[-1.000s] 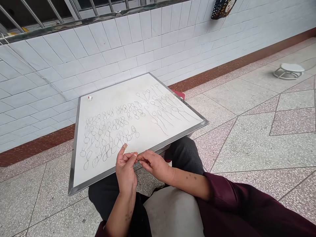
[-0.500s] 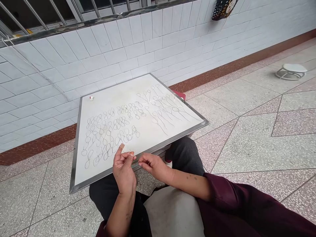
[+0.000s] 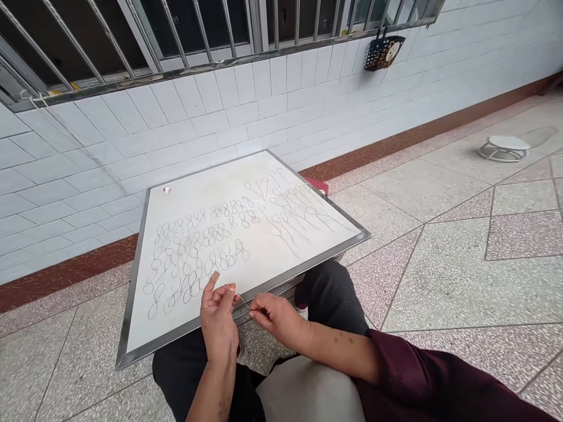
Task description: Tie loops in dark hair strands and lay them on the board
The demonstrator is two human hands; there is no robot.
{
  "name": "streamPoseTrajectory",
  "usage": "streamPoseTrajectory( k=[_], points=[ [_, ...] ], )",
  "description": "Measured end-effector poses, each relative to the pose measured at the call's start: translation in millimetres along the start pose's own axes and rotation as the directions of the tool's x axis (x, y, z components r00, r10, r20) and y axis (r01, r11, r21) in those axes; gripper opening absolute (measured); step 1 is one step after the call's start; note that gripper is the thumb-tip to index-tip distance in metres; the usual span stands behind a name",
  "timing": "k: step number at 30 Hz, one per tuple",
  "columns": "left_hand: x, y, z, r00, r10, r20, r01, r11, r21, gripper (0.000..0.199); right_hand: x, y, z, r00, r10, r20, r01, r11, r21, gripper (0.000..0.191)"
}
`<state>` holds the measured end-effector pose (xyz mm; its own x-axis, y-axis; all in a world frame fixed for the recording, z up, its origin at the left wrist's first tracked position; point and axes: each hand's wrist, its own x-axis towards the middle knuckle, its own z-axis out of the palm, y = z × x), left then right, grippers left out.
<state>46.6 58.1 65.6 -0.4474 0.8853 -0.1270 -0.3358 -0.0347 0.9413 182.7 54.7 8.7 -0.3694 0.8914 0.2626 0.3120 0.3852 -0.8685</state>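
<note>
A thin wire [image 3: 244,302] spans the short gap between my two hands, over the near edge of the white board [image 3: 264,272]. My left hand [image 3: 219,319] pinches one end between thumb and fingertips, its index finger raised with a brown wrap on the tip. My right hand [image 3: 277,316] is closed on the other end. Rows of thin wires twisted into figure-eight loops [image 3: 189,281] lie on the board's left and middle. Toward its right are single-looped wires [image 3: 292,220] with long straight tails.
A small white and red item [image 3: 166,190] sits at the board's far left corner. Behind stands a white tiled wall [image 3: 197,135] with a barred window, where a dark patterned bag [image 3: 382,53] hangs. A low white stool [image 3: 504,147] is on the floor at right.
My right hand has drawn slightly away from the left, and more of the wire shows between them. The camera view has tilted up, so the scene sits lower.
</note>
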Motion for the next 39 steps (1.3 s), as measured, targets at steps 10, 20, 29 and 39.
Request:
streamPoseTrajectory(
  k=[10, 20, 29, 39],
  points=[
    [-1, -5, 1.1, 0.999, -0.023, 0.041, 0.021, 0.999, 0.033, 0.063, -1, 3, 1, 1.0, 0.009, -0.03, -0.008, 1.0, 0.022, 0.014],
    [0, -10, -0.3, 0.996, -0.024, 0.088, 0.019, 0.998, 0.055, 0.066, -1, 6, -1, 0.998, -0.051, -0.048, 0.048, 0.997, -0.058, 0.012],
    [-1, -10, -0.8, 0.989, -0.078, 0.122, 0.067, 0.994, 0.091, 0.073, -3, 14, -2, 0.979, -0.191, -0.068, 0.169, 0.954, -0.248, 0.009],
    [3, -25, -22.3, 0.954, -0.251, 0.167, 0.202, 0.943, 0.265, 0.07, 35, 24, -42, 0.973, 0.22, -0.064, -0.225, 0.858, -0.463, 0.005]
  ],
)
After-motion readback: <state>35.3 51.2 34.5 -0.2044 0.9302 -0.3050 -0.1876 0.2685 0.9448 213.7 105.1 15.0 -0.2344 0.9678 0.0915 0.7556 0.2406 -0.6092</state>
